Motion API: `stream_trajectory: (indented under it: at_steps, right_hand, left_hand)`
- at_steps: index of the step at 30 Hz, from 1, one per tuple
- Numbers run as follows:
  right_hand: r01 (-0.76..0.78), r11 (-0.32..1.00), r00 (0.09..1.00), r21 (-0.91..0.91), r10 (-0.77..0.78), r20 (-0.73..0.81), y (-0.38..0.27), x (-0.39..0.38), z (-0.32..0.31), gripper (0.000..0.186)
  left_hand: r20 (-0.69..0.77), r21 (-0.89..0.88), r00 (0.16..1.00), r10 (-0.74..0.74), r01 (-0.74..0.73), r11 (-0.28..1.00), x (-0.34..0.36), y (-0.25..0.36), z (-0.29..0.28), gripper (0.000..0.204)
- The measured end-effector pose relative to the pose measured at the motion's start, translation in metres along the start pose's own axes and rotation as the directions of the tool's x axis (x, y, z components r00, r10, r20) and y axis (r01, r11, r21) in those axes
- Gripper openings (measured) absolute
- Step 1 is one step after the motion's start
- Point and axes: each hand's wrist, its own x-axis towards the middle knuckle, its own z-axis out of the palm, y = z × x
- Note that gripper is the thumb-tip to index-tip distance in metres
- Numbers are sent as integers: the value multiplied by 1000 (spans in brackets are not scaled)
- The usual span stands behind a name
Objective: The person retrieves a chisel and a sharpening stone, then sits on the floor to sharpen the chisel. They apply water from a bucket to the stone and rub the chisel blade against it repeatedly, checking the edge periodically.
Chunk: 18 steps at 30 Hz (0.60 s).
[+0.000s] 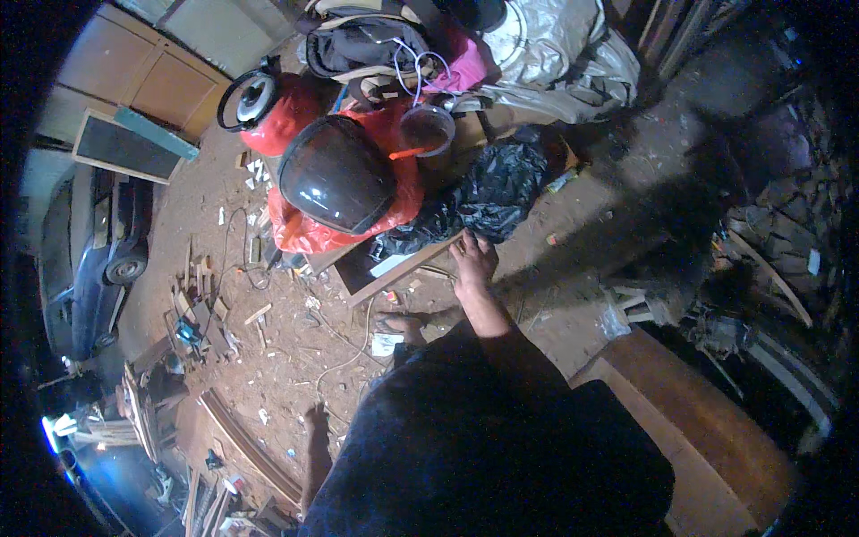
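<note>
My right hand (474,261) reaches forward to the right end of a wooden drawer (394,276), its fingers bent over the front edge. The drawer is pulled out, with a dark inside and a flat white piece in it. A crumpled black plastic bag (506,183) lies just beyond my fingers. My left hand (316,419) hangs low at my side above the littered floor, touching nothing that I can see; its fingers are too small and dim to read. Above the drawer, a dark rounded helmet-like shell (335,174) sits on a red plastic bag (295,224).
A red round tank (277,112), a clear tub (426,131) with an orange handle, a dark bag (362,45) and silver sheeting (573,54) crowd the far side. Wood scraps (206,318) and a cable (358,353) litter the floor. A brown wooden panel (689,430) lies right; a car (89,242) stands left.
</note>
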Motion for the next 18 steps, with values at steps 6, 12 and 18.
stream_trajectory:
  at_steps: [6, 12, 18]
  right_hand:
    - [-144, 988, 987, -57, 148, 61, -44, 0, -1, 43]
    - [-246, 966, 961, -77, 253, 113, -39, -25, 7, 41]
    - [-99, 991, 990, -90, 108, 94, -40, -26, 8, 39]
  left_hand:
    - [-206, -190, 919, 335, -373, 908, 25, 185, 0, 40]
    - [-267, -303, 837, 477, -543, 783, 15, 325, 23, 46]
    - [-236, -85, 903, 359, -387, 918, 53, 355, 49, 62]
